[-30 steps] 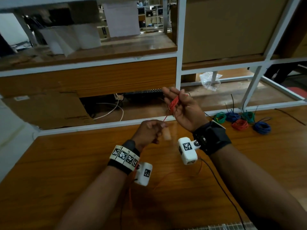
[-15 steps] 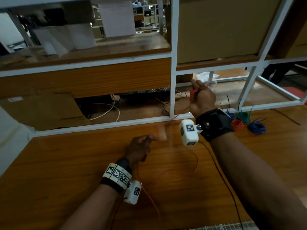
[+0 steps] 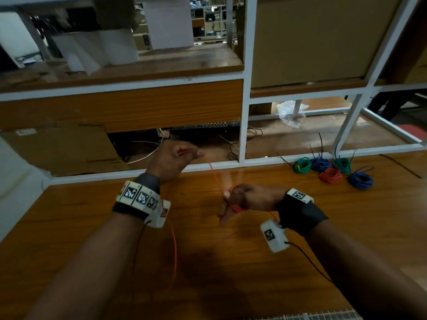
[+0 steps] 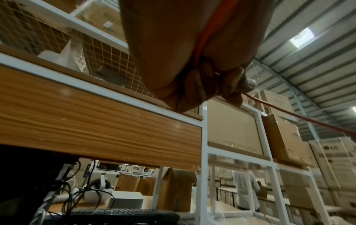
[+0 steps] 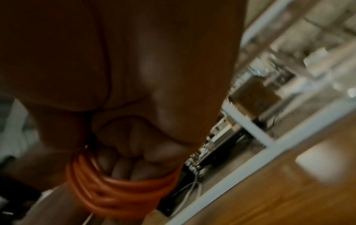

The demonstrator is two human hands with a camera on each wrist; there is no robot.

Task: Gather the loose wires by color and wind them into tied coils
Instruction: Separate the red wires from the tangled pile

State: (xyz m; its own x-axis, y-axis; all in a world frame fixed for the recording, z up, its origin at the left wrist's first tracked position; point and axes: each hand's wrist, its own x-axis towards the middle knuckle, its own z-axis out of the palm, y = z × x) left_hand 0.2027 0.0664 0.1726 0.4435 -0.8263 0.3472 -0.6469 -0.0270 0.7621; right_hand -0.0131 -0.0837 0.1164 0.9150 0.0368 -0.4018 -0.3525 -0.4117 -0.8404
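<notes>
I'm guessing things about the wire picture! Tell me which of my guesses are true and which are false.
1. Both hands hold the red wire. True.
2. The right hand has red loops wound round its fingers. True.
3. The left hand lies flat on the table. False: it is raised, gripping the wire.
4. Finished coils sit at the table's far right. True.
5. All the coils are yellow. False: green, blue and red.

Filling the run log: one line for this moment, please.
step: winding red wire | left hand: pinches wire, feeding | right hand: wire looped round fingers | tied coils: on table, far right
</notes>
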